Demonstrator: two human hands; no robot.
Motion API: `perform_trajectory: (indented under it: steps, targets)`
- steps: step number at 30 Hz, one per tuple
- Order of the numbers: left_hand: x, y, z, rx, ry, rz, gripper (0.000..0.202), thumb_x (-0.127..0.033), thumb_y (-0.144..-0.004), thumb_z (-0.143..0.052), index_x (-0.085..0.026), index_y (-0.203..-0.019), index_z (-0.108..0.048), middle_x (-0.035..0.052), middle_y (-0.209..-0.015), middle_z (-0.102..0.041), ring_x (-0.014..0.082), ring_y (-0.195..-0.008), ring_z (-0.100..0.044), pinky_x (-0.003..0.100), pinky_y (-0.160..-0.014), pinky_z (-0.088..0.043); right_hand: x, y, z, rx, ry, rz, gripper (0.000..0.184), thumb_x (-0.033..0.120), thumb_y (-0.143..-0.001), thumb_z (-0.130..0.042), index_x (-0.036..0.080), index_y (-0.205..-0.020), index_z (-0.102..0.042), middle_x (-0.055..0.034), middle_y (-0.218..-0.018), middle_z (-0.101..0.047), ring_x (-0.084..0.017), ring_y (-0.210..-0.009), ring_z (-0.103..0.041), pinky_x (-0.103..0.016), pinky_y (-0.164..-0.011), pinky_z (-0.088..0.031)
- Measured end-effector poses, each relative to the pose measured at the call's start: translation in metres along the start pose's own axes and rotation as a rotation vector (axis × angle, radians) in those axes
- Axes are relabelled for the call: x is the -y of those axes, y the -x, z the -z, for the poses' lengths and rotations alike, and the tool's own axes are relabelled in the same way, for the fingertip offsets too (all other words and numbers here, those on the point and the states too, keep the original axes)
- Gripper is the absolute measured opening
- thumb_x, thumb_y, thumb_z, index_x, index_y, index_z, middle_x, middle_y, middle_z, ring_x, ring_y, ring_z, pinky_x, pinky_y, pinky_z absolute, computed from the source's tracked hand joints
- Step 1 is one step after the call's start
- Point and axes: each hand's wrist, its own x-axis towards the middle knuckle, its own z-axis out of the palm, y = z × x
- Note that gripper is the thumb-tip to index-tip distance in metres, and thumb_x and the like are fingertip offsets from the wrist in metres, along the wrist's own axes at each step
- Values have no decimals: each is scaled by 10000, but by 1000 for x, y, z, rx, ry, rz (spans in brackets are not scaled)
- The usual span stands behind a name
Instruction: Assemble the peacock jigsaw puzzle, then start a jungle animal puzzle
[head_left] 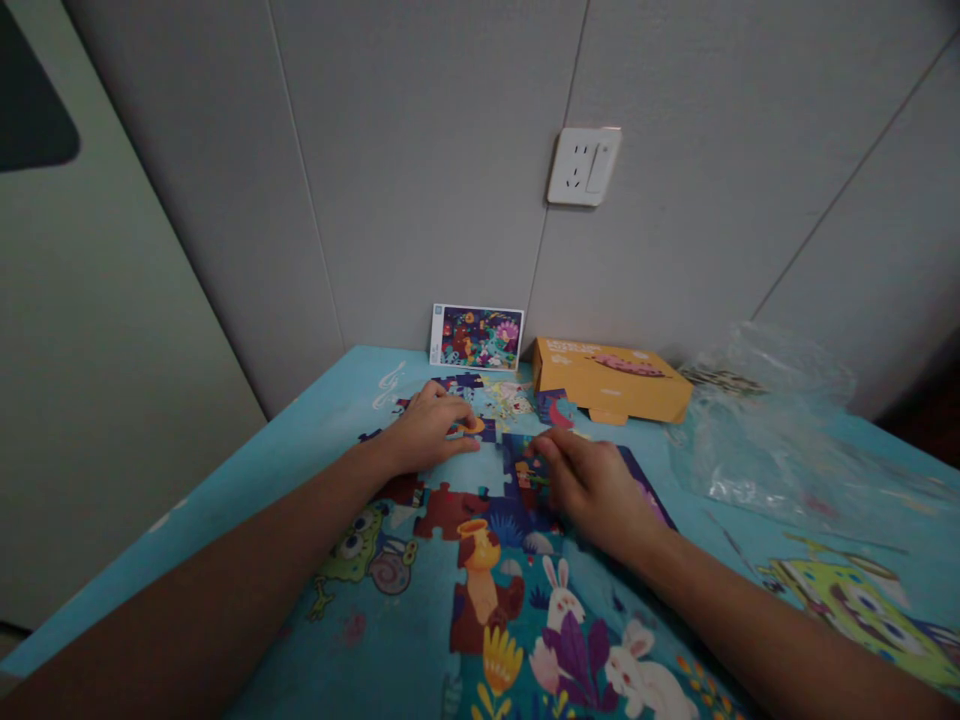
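Head view: jigsaw (517,590), left and in front of the orange box (611,382); probably light, stiff, best edge-held. My left hand (429,428): fingers parted; right hand (592,490): narrow, any hold indiscernible.

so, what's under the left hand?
A dark blue and orange part of the puzzle shows at the edge of the left hand. Whatever lies directly beneath the hand is covered; can't tell.

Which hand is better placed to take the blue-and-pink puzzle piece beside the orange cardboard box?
Probably the right hand: its fingers are nearer that blue-and-pink puzzle piece, while the left hand is farther left, over other pieces.
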Motion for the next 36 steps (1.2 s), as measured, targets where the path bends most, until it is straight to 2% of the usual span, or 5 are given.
perform_trajectory:
  steps: [5,13,21,31,36]
  targets:
    - [-5,-3,-1,-49,50,73,194,-312,-803,-681,-189,-951,-665,48,-1019,-705,233,-986,-525,372,-918,-359,8,2,5,265,367,175,344,40,-747,-458,192,-973,-668,-60,-830,-726,-212,-766,-657,-309,-734,-435]
    - [-6,-4,-4,-111,92,231,564,-245,-715,-740,-130,-1243,-574,86,-1043,-636,254,-1016,-553,376,-942,-408,12,4,6,222,454,320,268,123,-874,-458,181,-948,-708,-69,-900,-735,-223,-895,-674,-508,-1146,-160]
    - [-22,-1,-1,-244,311,183,139,-260,-838,-558,-153,-901,-619,35,-810,-636,172,-755,-589,305,-723,-464,-2,4,-4,226,393,230,460,329,-908,-511,138,-1326,-521,-156,-1265,-621,-360,-1294,-447,-615,-1086,-236]
    - [-44,5,6,-67,579,76,228,-299,-859,-529,-150,-1003,-622,-22,-622,-650,130,-613,-589,258,-638,-457,4,0,-6,187,-18,-5,314,345,-918,-470,192,-695,-631,-22,-654,-659,-164,-629,-585,-271,-588,-400]
    - [-39,3,6,-82,501,57,179,-276,-845,-537,-161,-870,-671,11,-787,-712,140,-723,-632,257,-690,-468,-1,-2,-9,187,1,68,309,328,-895,-543,186,-630,-613,-15,-686,-637,-163,-705,-572,-281,-670,-403]
